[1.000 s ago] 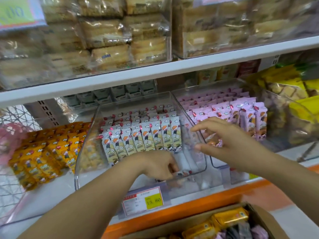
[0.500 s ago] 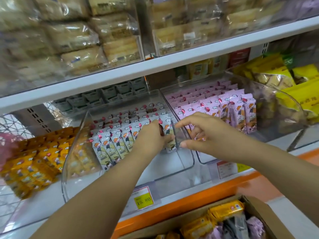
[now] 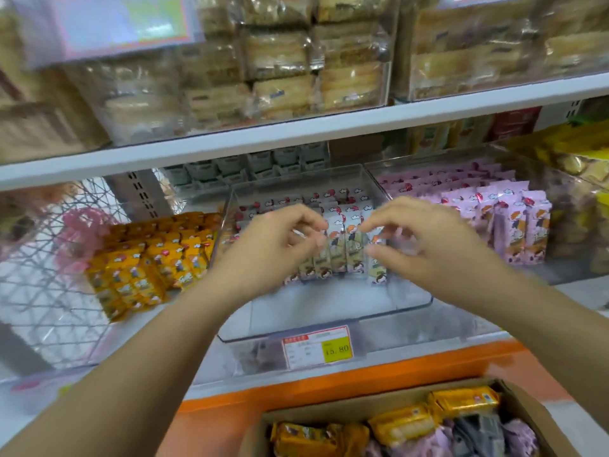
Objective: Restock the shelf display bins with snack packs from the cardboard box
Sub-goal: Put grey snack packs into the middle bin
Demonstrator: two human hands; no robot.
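Observation:
A clear plastic bin [image 3: 329, 319] stands on the middle shelf, holding rows of white snack packs [image 3: 342, 245] stood upright. My left hand [image 3: 273, 245] and my right hand [image 3: 425, 239] are both inside the bin at the front row. Each hand's curled fingertips pinch the tops of packs, the left at the row's left side, the right at its right end. The front part of the bin floor is bare. A cardboard box [image 3: 527, 420] at the bottom holds yellow, purple and dark packs.
Orange packs [image 3: 148, 262] fill the bin to the left, purple packs [image 3: 514, 219] the bin to the right. A price tag [image 3: 318, 346] hangs below the middle bin. The upper shelf [image 3: 296, 133] overhangs, loaded with wrapped cakes. A wire rack [image 3: 43, 275] stands far left.
My left hand rose from the bin's front floor to the front row of white packs. My right hand came in from the bin's right wall to the same row. The view shifted.

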